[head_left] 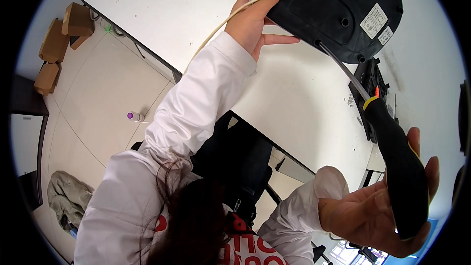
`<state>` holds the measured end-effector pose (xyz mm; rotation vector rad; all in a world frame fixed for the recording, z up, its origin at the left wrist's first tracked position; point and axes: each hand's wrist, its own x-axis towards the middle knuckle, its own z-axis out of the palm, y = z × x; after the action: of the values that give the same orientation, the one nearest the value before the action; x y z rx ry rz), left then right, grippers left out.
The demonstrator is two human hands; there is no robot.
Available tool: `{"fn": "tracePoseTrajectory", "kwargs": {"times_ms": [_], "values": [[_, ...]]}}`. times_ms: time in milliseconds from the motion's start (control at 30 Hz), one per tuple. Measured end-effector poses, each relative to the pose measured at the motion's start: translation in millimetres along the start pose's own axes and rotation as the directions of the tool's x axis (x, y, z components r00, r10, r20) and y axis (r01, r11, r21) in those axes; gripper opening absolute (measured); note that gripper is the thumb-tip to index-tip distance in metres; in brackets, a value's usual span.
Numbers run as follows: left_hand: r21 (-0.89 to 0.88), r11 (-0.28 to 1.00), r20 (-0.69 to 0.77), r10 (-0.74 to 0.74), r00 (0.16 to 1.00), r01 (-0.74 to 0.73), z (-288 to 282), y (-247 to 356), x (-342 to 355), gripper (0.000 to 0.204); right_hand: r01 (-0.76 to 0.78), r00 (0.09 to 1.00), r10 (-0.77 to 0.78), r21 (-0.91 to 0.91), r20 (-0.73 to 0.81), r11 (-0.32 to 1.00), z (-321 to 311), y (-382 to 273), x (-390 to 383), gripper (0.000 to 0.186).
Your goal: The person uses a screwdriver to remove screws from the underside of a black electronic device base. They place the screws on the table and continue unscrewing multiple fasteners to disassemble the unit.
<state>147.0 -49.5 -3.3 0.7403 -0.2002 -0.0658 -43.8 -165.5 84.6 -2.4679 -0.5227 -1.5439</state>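
Note:
A black plastic base, with round screw holes and white labels on its underside, is tilted up above the white table. My left hand grips its left edge, thumb on the underside and other fingers partly hidden behind. Over the base and past my thumb runs a cream-coloured cord. In my right hand is a large screwdriver with a black and yellow handle, fingers curled around it. Its metal shaft reaches up to a screw hole at the base's lower edge; the tip is hidden there.
On the white table, a black tool case lies beyond the screwdriver, with small screws beside it. Cardboard boxes, a purple-capped bottle and a crumpled olive cloth are on the floor at left.

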Motion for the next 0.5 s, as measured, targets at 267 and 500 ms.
{"fn": "tracePoseTrajectory", "kwargs": {"times_ms": [267, 500], "values": [[0.012, 1.0, -0.012, -0.006, 1.0, 0.006, -0.9, -0.1, -0.5, 0.042, 0.005, 1.0, -0.005, 0.007, -0.01, 1.0, 0.9, -0.8, 0.0, 0.05], [0.005, 1.0, -0.024, -0.013, 1.0, 0.013, 0.7, 0.2, -0.6, 0.042, 0.019, 1.0, -0.019, 0.018, -0.014, 1.0, 2.5, -0.3, -0.7, 0.051]]}}
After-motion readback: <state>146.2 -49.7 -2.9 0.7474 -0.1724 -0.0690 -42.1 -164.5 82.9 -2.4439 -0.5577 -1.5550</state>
